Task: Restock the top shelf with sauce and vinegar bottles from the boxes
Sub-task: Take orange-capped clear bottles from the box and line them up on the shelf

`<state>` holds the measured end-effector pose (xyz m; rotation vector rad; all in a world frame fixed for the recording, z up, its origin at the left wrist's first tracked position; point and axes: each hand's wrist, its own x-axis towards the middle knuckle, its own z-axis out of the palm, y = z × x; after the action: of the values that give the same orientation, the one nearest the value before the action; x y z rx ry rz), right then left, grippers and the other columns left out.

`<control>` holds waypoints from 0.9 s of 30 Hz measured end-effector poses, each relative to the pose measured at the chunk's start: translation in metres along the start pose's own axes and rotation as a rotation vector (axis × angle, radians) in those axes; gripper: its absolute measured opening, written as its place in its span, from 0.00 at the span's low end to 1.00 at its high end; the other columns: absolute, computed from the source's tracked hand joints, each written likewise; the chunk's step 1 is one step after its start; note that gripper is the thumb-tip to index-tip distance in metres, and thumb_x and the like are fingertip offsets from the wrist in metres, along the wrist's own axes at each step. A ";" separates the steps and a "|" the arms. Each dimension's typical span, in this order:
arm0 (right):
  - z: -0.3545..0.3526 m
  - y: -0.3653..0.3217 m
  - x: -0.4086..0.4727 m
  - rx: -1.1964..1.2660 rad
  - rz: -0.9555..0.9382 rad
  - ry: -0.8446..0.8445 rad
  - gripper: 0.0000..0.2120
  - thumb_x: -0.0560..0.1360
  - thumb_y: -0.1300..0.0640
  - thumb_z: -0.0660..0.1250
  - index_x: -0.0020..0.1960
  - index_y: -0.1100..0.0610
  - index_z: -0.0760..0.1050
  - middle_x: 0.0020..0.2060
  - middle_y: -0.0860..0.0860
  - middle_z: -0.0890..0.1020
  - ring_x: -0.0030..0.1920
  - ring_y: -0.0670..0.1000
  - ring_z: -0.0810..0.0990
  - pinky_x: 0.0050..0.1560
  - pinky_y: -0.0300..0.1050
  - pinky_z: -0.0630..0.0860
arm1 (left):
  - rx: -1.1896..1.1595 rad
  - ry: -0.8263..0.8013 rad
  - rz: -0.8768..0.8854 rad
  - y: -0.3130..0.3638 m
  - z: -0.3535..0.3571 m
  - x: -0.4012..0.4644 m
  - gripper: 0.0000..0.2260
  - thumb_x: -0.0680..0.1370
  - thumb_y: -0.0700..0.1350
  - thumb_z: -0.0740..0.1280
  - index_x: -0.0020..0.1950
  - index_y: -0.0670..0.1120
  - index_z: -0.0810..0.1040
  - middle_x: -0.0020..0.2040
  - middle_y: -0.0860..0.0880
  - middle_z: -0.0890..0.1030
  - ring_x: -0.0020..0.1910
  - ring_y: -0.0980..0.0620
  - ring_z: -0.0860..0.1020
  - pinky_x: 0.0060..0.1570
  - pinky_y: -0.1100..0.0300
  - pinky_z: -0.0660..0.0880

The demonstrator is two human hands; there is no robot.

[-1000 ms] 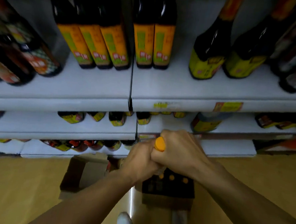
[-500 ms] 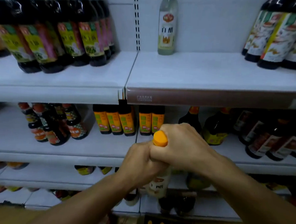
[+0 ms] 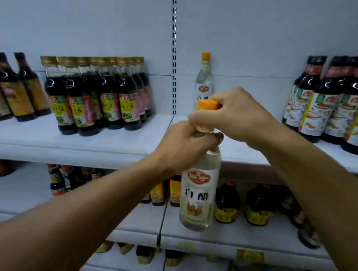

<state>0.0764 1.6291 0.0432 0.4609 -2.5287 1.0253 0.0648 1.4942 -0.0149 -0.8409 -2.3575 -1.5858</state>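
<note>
Here, I am gripping the vinegar bottle (image 3: 198,191) with both the left hand (image 3: 186,145) and right hand (image 3: 236,115) at its neck; seemingly heavy, slippery, breakable.

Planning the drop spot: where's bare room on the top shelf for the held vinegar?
Free: top shelf between the lone white vinegar bottle and the right-end bottle group; also a narrower gap left of that bottle, toward the gold-capped dark bottles. Both ends are crowded.

White back panel (image 3: 96,25), slotted upright (image 3: 174,51), tiered white shelves (image 3: 68,149).
</note>
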 end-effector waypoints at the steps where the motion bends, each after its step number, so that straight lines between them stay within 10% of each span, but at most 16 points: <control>1: -0.008 -0.002 0.007 0.031 -0.010 0.023 0.15 0.68 0.48 0.74 0.31 0.55 0.72 0.26 0.50 0.71 0.27 0.46 0.70 0.29 0.43 0.68 | 0.003 0.002 0.004 0.008 -0.002 0.009 0.05 0.72 0.48 0.68 0.39 0.49 0.80 0.36 0.52 0.83 0.40 0.53 0.83 0.46 0.47 0.81; 8: -0.062 -0.008 0.036 0.144 -0.120 0.144 0.17 0.70 0.47 0.74 0.34 0.57 0.72 0.25 0.48 0.70 0.22 0.41 0.69 0.22 0.33 0.66 | 0.023 0.014 0.033 0.062 -0.001 0.060 0.08 0.79 0.46 0.65 0.49 0.42 0.81 0.41 0.45 0.85 0.41 0.44 0.85 0.47 0.43 0.82; 13: -0.082 0.008 0.044 0.183 -0.194 0.241 0.18 0.71 0.43 0.73 0.47 0.58 0.79 0.35 0.53 0.81 0.37 0.49 0.83 0.40 0.48 0.81 | 0.013 0.042 0.031 0.080 0.010 0.080 0.11 0.80 0.48 0.64 0.46 0.41 0.80 0.41 0.44 0.85 0.39 0.45 0.85 0.42 0.50 0.83; 17: -0.081 0.038 0.039 0.304 -0.175 0.348 0.18 0.76 0.42 0.67 0.59 0.52 0.77 0.40 0.47 0.82 0.42 0.44 0.82 0.43 0.40 0.77 | 0.022 0.089 0.008 0.082 0.012 0.099 0.15 0.80 0.53 0.65 0.47 0.42 0.82 0.41 0.45 0.86 0.40 0.46 0.85 0.43 0.51 0.83; 21: -0.065 0.066 0.034 0.309 -0.043 0.172 0.22 0.77 0.38 0.59 0.63 0.51 0.74 0.51 0.45 0.81 0.45 0.42 0.79 0.41 0.35 0.72 | 0.045 0.138 0.000 0.078 0.003 0.126 0.12 0.78 0.50 0.66 0.44 0.42 0.81 0.40 0.45 0.86 0.39 0.46 0.85 0.44 0.50 0.83; 27: -0.025 0.087 0.046 0.311 0.107 -0.040 0.21 0.68 0.43 0.75 0.57 0.44 0.71 0.48 0.40 0.81 0.47 0.40 0.81 0.42 0.36 0.75 | 0.019 0.147 0.026 0.068 -0.009 0.167 0.10 0.78 0.48 0.66 0.42 0.43 0.79 0.37 0.47 0.85 0.33 0.51 0.83 0.36 0.57 0.79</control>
<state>0.0039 1.6994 0.0291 0.4370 -2.4583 1.4738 -0.0372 1.5635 0.1168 -0.7220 -2.2474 -1.5560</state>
